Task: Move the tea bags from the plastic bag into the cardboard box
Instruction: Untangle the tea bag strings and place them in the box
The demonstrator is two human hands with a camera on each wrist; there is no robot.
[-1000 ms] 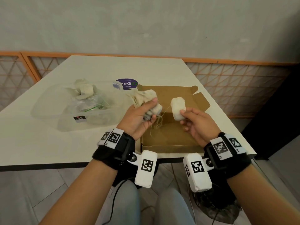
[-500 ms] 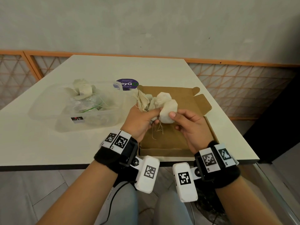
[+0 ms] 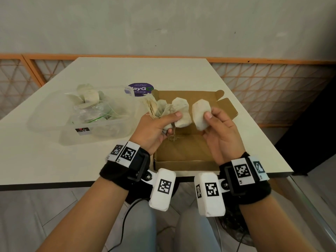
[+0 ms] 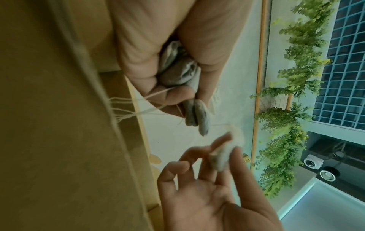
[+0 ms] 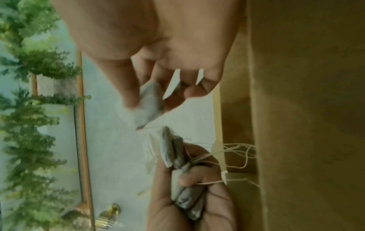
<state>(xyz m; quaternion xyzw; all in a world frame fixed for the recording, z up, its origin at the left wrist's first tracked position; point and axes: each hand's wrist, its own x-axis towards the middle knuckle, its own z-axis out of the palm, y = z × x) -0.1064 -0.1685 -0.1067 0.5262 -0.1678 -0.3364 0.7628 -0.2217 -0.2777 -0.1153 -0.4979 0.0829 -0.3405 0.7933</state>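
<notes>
Over the open brown cardboard box (image 3: 181,151), my left hand (image 3: 169,122) grips a bunch of pale tea bags (image 3: 171,110), their strings dangling toward the box floor. Just to the right of the bunch, my right hand (image 3: 207,122) pinches a single tea bag (image 3: 200,113) between thumb and fingers. The left wrist view shows the bunch (image 4: 177,70) in my fist and the single bag (image 4: 223,156) below it. In the right wrist view the single bag (image 5: 148,103) sits above the bunch (image 5: 183,187). More tea bags lie in the clear plastic bag (image 3: 91,111) at the left.
The plastic bag sits in a clear plastic tub (image 3: 54,124) on the white table (image 3: 127,70). A round purple sticker (image 3: 141,89) lies behind the box. The box's lid flaps (image 3: 227,110) stand open to the right. The table's front edge is near my wrists.
My right hand brought its tea bag against the bunch in my left hand, then drew away to the right, holding a single bag. Both hands stay above the box.
</notes>
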